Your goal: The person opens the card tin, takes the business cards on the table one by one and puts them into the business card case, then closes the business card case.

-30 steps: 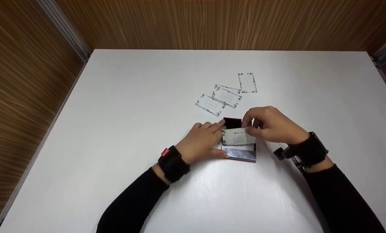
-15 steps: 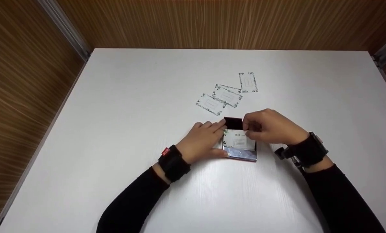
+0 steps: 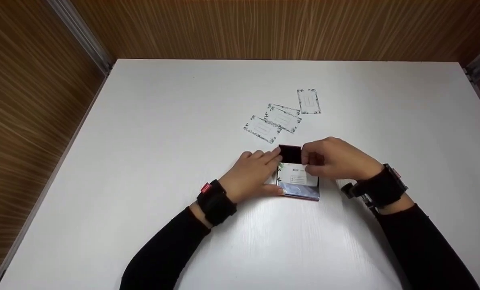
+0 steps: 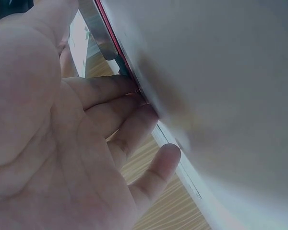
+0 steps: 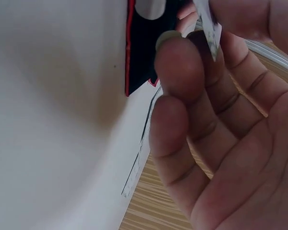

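Note:
A small business card case with a black lining and thin red edge lies opened out on the white table, its bluish-silver pocket nearest me. My left hand holds its left side, thumb on the pocket's corner and fingertips by the black flap. A white card with green leaves and print rests over the case, its lower edge at the pocket. My right hand pinches the card's right upper edge between thumb and curled index finger. In the right wrist view the card appears edge-on between the fingers.
Several leaf-bordered white cards lie beyond the case: a left card, overlapping middle cards and a right one. Wood-grain panels stand behind the white table and at its sides.
The right hand has lowered the card slightly toward me, so its lower edge now meets the silver pocket and the white strip below it is covered. The left hand stays in place.

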{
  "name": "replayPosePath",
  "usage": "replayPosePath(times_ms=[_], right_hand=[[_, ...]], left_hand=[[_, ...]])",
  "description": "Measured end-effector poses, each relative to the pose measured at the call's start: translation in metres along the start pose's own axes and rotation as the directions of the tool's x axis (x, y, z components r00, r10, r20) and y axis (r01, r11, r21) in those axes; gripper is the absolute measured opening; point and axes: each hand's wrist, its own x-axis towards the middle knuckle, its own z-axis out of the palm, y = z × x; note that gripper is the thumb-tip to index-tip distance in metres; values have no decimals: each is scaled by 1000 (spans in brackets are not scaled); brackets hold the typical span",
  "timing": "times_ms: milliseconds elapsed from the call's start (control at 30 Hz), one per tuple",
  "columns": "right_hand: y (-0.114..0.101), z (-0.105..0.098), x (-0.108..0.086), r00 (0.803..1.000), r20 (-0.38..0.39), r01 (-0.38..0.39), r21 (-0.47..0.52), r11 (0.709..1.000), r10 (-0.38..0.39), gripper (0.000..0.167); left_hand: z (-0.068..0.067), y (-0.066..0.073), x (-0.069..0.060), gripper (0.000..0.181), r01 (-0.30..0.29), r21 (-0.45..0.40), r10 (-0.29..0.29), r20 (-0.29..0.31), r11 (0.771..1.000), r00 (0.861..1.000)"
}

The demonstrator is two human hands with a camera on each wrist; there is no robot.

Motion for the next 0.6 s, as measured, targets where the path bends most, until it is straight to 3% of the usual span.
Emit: replayPosePath(times_ms=[333,600], right_hand=[[-1,1,1,1000,15,-9,-2,1000,9,13],[-3,5,3,993,115,-30,20,999,27,11]], left_hand=[[-1,0,0,92,-6,9,6,-5,1000,1000],[-1,0,-1,92,-4,9,5,-10,1000,1000]])
